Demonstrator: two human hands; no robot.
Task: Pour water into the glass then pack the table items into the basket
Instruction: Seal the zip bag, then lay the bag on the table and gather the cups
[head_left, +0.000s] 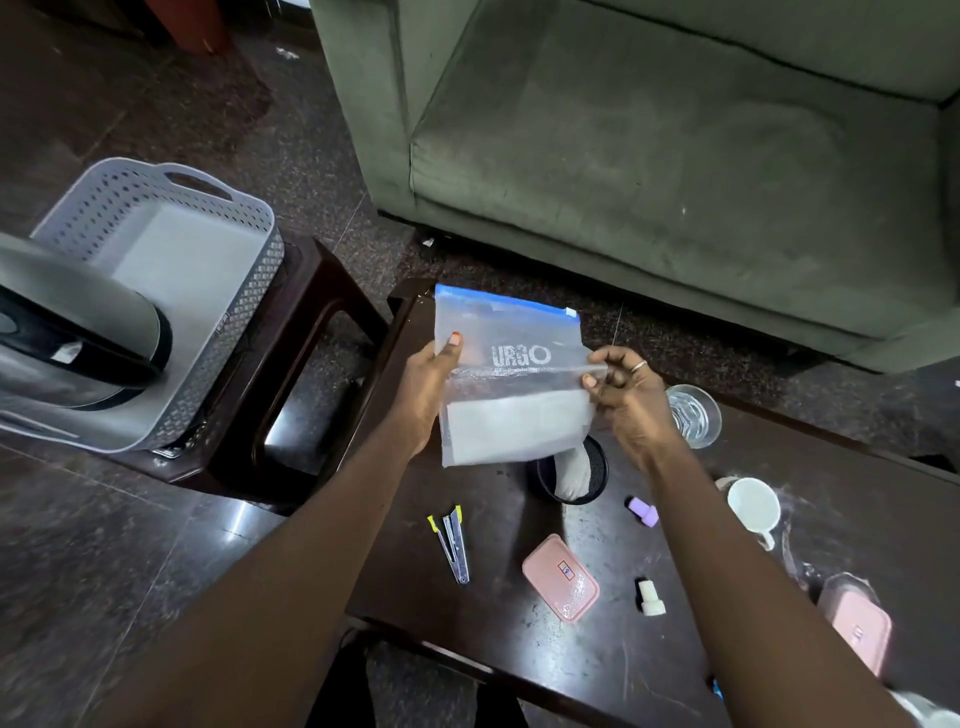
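Observation:
Both hands hold a clear zip bag (511, 374) with a blue seal strip and white lettering above the dark table (675, 649). My left hand (428, 384) pinches its left edge, my right hand (623, 395) its right edge. White folded material sits in the bag's lower half. A glass of water (693, 415) stands on the table just right of my right hand. The grey perforated basket (171, 260) rests on a dark stool at the left, with a metal kettle (72, 353) lying in its near end.
On the table lie a black mesh cup (569, 475) holding a white cloth, a stapler (453, 545), a pink lid (561, 578), a purple bottle (643, 511), a white bottle (650, 597), a white mug (753, 506) and a pink box (857, 629). A green sofa (675, 130) stands behind.

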